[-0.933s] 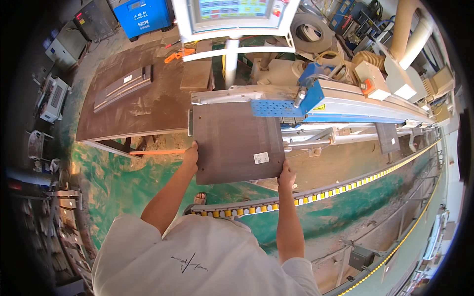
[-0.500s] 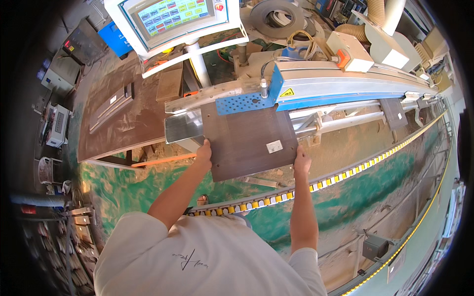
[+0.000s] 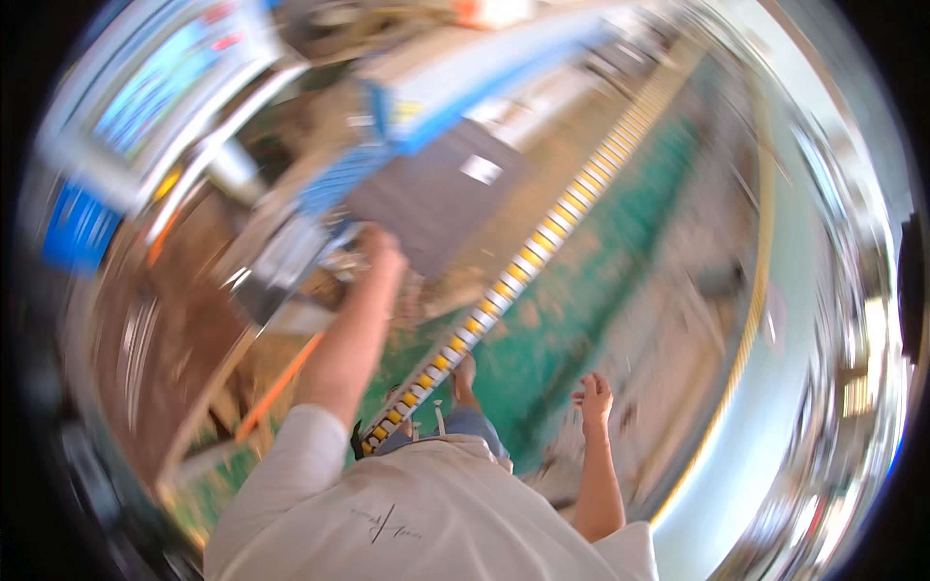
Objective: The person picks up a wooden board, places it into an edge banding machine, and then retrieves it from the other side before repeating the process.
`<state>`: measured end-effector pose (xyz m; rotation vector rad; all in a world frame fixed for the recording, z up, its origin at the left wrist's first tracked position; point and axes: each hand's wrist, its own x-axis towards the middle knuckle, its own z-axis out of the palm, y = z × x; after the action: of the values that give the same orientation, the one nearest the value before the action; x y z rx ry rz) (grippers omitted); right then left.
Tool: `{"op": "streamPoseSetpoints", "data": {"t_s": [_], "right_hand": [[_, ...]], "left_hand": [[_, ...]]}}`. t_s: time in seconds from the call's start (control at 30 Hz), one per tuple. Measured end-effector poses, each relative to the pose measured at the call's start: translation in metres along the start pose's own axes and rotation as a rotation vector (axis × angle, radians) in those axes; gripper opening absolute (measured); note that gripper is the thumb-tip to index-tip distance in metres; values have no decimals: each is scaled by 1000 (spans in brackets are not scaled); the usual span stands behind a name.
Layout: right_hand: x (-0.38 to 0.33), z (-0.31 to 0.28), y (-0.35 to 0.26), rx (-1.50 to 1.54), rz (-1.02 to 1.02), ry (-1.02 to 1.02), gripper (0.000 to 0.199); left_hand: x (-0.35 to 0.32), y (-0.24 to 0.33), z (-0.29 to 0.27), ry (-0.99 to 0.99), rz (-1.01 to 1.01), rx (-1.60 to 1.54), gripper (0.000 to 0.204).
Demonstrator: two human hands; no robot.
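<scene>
A flat dark brown board (image 3: 436, 194) with a white label (image 3: 480, 169) rests at the machine, its far edge beside the blue guard. My left hand (image 3: 383, 254) is at the board's near left edge; motion blur hides its fingers and whether it touches the board. Off to the right, well away from the board, my right hand (image 3: 594, 395) hangs over the floor. Its fingers are apart and lightly bent, with nothing in them.
A roller rail (image 3: 513, 276) with yellow and white rollers runs diagonally past my legs. The machine's blue perforated plate (image 3: 344, 179) adjoins the board. At the upper left is a control screen (image 3: 155, 87), above a brown table (image 3: 174, 339). A second yellow-edged rail (image 3: 746, 339) curves along the right.
My right hand has let go of the board and swung down to the right. The board lies farther right along the machine. The view has turned right and is blurred.
</scene>
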<state>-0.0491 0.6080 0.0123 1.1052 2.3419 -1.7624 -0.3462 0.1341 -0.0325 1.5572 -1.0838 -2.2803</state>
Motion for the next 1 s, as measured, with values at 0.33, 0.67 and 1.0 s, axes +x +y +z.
{"op": "streamPoseSetpoints", "data": {"t_s": [0.33, 0.67, 1.0], "right_hand": [[-549, -227, 358, 830, 525, 1363, 25], [-764, -328, 565, 1358, 590, 2162, 64], [-839, -327, 632, 1806, -263, 1669, 26]], "left_hand": [[-102, -74, -149, -1251, -351, 3, 43], [-360, -294, -400, -1290, -494, 1428, 45], [-436, -373, -505, -1342, -262, 1956, 32]]}}
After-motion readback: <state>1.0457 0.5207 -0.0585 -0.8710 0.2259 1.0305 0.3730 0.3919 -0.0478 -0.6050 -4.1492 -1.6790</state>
